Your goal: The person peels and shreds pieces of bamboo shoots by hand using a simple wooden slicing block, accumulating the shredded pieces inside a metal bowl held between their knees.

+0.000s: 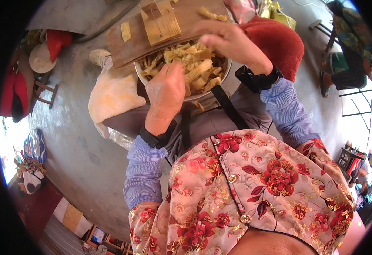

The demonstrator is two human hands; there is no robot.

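A round metal basin sits at my lap, heaped with pale yellow-brown fibrous strips. My left hand is curled closed over its near left side; its fingertips are hidden, so what they hold cannot be made out. Above the far right part of the heap, my right hand hovers with fingers stretched out, slightly blurred, and nothing visible in it. Beyond the basin lies a brown wooden board. On it rests a lighter wooden block-like device, partly overhanging the basin's rim.
Loose strips lie on the board, one a flat piece. A pale stained cloth covers my left knee. To the right is a red padded cushion. Another person is at the far right, near a stool. Red clothing hangs at left.
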